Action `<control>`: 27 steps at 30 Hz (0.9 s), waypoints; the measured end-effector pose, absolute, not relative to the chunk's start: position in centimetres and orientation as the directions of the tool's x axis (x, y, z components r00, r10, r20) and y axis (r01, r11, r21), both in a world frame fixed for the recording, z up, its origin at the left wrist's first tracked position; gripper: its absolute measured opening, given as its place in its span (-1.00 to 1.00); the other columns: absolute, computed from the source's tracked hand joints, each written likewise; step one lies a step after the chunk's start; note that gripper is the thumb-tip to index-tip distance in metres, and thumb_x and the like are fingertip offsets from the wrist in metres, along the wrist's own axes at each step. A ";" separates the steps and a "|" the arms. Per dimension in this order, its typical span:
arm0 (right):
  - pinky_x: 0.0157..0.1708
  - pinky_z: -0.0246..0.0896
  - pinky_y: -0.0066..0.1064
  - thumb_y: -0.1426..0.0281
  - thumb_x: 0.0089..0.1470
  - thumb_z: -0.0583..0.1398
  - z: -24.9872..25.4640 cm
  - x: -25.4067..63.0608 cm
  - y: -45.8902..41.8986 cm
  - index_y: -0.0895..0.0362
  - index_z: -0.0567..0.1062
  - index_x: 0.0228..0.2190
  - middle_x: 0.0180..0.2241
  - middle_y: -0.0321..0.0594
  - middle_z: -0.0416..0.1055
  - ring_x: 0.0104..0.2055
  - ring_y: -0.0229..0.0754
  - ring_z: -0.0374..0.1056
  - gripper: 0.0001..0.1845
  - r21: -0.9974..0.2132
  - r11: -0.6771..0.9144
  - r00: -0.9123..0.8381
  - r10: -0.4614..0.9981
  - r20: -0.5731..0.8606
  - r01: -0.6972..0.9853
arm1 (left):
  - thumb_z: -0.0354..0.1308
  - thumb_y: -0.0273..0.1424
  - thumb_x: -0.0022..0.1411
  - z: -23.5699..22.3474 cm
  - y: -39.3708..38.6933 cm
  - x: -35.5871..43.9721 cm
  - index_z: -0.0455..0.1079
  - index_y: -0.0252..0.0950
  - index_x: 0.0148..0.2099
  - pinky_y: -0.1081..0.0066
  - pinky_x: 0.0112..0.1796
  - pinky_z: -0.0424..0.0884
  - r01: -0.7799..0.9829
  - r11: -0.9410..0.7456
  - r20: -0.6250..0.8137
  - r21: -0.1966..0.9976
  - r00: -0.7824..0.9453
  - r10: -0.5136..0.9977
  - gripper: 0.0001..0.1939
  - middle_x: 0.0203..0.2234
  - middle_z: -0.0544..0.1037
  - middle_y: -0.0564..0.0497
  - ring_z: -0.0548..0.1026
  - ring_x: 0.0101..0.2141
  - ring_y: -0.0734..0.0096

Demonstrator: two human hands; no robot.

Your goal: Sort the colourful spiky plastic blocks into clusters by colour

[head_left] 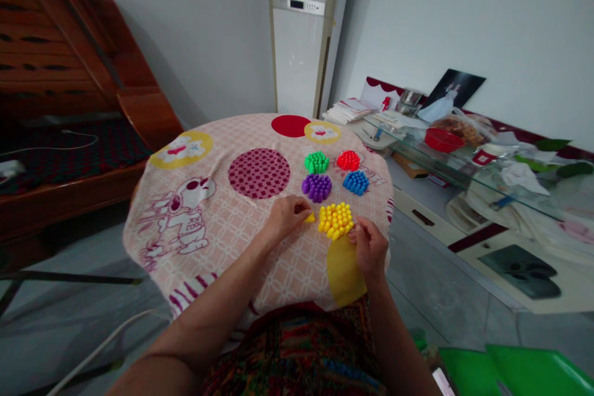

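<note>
A cluster of small yellow pegs (336,221) with rounded heads stands upright on the cloth between my hands. My left hand (288,213) is closed at its left side, with a loose yellow peg (310,218) at the fingertips. On the right, my right hand (370,244) has its fingers drawn together against the cluster's edge; whatever lies between them is too small to make out. Behind the yellow cluster stand purple pegs (317,187) and blue pegs (356,183). Green pegs (316,163) and red pegs (348,160) are grouped farther back.
A patterned cloth (218,216) covers the round table. To the right, a glass shelf (417,158) carries a red bowl (444,140), papers and bags. A wooden bench (88,161) stands at left, a white cabinet-like unit (299,49) behind. Something green (524,371) lies at lower right.
</note>
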State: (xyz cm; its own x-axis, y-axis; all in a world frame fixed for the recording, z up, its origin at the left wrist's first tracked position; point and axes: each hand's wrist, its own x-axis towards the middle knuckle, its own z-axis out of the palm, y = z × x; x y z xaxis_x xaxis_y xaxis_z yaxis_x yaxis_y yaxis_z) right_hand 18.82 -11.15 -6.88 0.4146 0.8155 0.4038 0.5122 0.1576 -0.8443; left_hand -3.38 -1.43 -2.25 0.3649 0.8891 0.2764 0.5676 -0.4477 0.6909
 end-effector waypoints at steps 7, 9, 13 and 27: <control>-0.41 0.39 -0.36 0.21 0.18 0.08 -7.1 18.7 -11.0 0.21 0.54 -0.13 -0.34 -0.11 0.57 -0.47 -0.17 0.45 -0.59 -0.853 0.145 0.449 0.799 0.399 0.501 | 0.02 -0.27 0.25 -2.3 -1.4 -1.7 0.50 -0.33 -0.34 0.51 -0.44 0.38 0.436 -0.359 0.216 0.825 0.343 0.914 -0.70 -0.55 0.55 0.04 0.52 -0.49 0.43; -0.42 0.38 -0.36 0.21 0.17 0.08 -7.1 18.7 -11.0 0.22 0.54 -0.14 -0.35 -0.11 0.57 -0.48 -0.17 0.44 -0.59 -0.852 0.143 0.452 0.797 0.401 0.504 | 0.00 -0.31 0.25 -2.6 -1.5 -1.7 0.49 -0.32 -0.27 0.51 -0.44 0.41 0.423 -0.326 0.193 0.845 0.326 0.925 -0.73 -0.53 0.57 0.04 0.54 -0.49 0.42; -0.39 0.39 -0.33 0.20 0.17 0.07 -7.1 18.7 -11.0 0.21 0.54 -0.11 -0.31 -0.10 0.57 -0.42 -0.15 0.46 -0.57 -0.849 0.148 0.436 0.806 0.401 0.507 | -0.02 -0.43 0.21 -3.2 -1.8 -1.7 0.48 -0.32 -0.16 0.50 -0.42 0.47 0.376 -0.241 0.098 0.895 0.361 0.927 -0.73 -0.48 0.59 0.04 0.57 -0.49 0.44; -0.47 0.39 -0.30 0.10 0.10 0.16 -6.9 20.2 -9.8 0.22 0.53 -0.07 -0.35 -0.08 0.58 -0.50 -0.12 0.44 -0.48 -0.942 0.119 0.572 0.768 0.288 0.314 | 0.07 -0.33 0.25 -3.2 -2.6 -2.8 0.43 -0.33 0.03 0.32 -0.16 0.51 0.457 -0.532 0.424 0.713 0.324 0.846 -0.66 -0.12 0.57 -0.15 0.55 -0.17 0.28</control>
State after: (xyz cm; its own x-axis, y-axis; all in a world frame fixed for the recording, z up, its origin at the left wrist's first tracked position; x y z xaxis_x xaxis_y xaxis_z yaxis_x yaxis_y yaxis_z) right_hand 20.19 -9.85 -6.89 0.5720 0.7681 0.2879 0.3141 0.1191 -0.9419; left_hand -2.84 -2.60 -3.16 0.3236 0.8459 0.4240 0.4568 -0.5321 0.7129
